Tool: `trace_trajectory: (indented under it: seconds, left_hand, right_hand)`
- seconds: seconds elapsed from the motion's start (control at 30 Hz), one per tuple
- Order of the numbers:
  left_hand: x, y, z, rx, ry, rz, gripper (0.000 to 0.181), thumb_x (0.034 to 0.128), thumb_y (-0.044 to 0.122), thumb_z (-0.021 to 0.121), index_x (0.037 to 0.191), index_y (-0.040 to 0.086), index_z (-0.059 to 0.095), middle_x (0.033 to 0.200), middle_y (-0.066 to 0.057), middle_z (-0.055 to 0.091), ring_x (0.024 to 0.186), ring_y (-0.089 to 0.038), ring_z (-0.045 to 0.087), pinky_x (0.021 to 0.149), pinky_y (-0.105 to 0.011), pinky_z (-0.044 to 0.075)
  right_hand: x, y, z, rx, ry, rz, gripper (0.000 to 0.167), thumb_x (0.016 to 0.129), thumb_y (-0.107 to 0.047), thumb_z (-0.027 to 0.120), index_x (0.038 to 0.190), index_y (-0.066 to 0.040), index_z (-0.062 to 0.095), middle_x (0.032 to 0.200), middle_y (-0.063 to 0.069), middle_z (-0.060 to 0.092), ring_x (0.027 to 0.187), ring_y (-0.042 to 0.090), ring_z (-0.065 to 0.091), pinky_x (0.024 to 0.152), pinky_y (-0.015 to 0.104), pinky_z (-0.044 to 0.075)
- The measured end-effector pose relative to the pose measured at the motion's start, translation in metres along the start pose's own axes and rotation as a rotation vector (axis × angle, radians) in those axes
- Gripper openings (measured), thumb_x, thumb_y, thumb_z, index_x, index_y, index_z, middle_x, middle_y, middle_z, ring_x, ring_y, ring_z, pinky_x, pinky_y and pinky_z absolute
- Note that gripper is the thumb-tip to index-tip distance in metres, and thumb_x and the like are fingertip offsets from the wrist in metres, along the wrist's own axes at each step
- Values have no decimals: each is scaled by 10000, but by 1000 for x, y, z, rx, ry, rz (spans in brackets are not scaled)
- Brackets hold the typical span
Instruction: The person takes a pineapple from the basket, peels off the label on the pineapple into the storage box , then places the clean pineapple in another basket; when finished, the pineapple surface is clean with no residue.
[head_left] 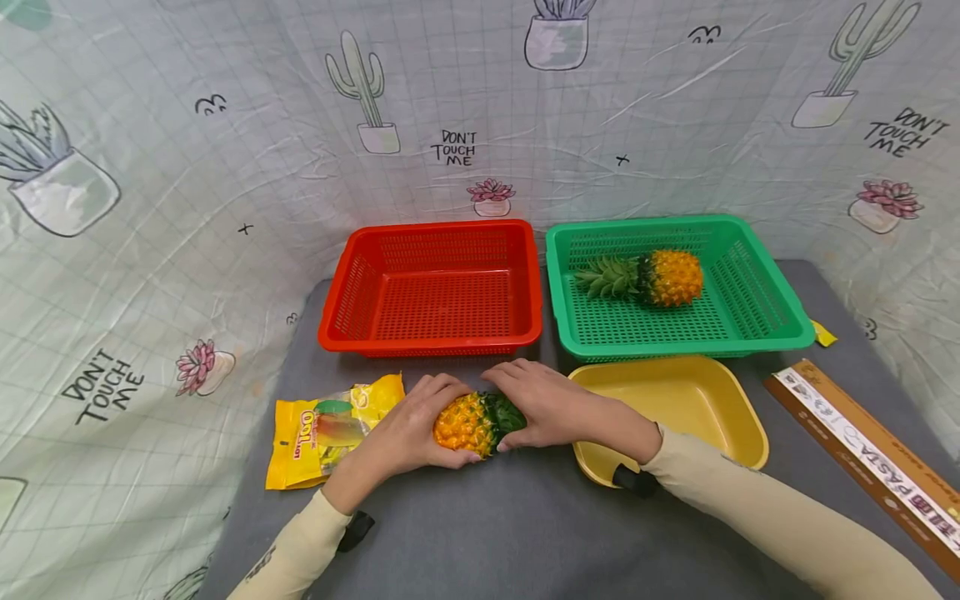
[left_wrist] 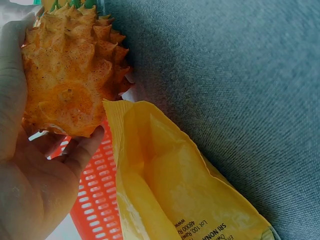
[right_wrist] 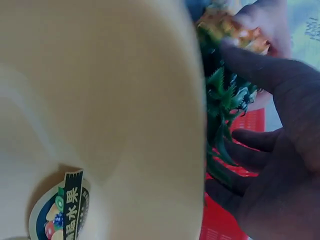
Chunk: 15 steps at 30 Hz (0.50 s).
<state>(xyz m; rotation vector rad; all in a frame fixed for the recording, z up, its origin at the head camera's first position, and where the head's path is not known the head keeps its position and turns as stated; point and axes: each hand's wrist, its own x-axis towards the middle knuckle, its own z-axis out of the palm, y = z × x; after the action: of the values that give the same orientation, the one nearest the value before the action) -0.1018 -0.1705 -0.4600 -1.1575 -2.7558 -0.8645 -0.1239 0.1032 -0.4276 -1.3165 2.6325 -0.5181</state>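
A small pineapple (head_left: 463, 423) with an orange, spiky body and green leaves lies sideways between both hands above the grey table. My left hand (head_left: 412, 425) grips the orange body from the left, thumb on the near side and fingers on the far side. Around the leafy crown, my right hand (head_left: 553, 407) holds the other end. The left wrist view shows the blunt base of the pineapple (left_wrist: 70, 75) beside the palm. In the right wrist view, the leaves (right_wrist: 222, 100) sit between thumb and fingers, partly hidden by a basin.
A yellow snack bag (head_left: 288, 442) lies left of my left hand. Behind stand a red basket (head_left: 431, 346) and a green basket (head_left: 682, 346) with another pineapple (head_left: 677, 279) in it. A yellow basin (head_left: 675, 400) sits under my right forearm; a pasta box (head_left: 870, 450) lies far right.
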Motion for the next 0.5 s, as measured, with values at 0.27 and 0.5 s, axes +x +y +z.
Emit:
trace_trajectory:
  seconds: [0.27, 0.5]
  left_hand:
    - [0, 2, 1, 4, 15, 16, 764, 756, 588, 908, 1326, 151, 648, 1255, 57, 585, 1099, -121, 516, 935, -374, 506]
    - [0, 1, 2, 9, 24, 21, 758, 751, 590, 910, 1312, 154, 645, 1250, 58, 585, 1100, -129, 522, 936, -374, 507]
  right_hand:
    - [7, 3, 6, 39, -67, 37, 840, 852, -532, 873, 1448, -33, 552, 1338, 85, 627, 1180, 267, 596, 1021, 475, 484]
    - [11, 2, 9, 34, -87, 41, 797, 843, -539, 877, 1413, -75, 570, 1300, 53, 629, 1151, 238, 583, 986, 432, 504]
